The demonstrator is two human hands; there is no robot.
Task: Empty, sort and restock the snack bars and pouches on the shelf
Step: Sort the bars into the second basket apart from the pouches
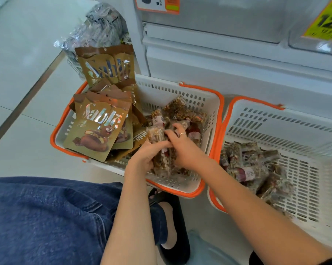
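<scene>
Left hand and right hand both clasped around one bundle of clear-wrapped snack bars, fingers curled tight, inside the near basket. Left of the hands, gold Sablé pouches stacked in the same basket. Right of the right hand, more bars lying in a second basket.

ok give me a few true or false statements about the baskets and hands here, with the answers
1. Both hands, the left hand and the right hand, grip a bundle of snack bars. True.
2. The brown Sable pouches sit in the right basket. False: they are in the left basket.
3. The right basket is empty. False: it holds bars.
4. Both baskets have orange handles. True.
5. A ring shows on the right hand. True.
</scene>
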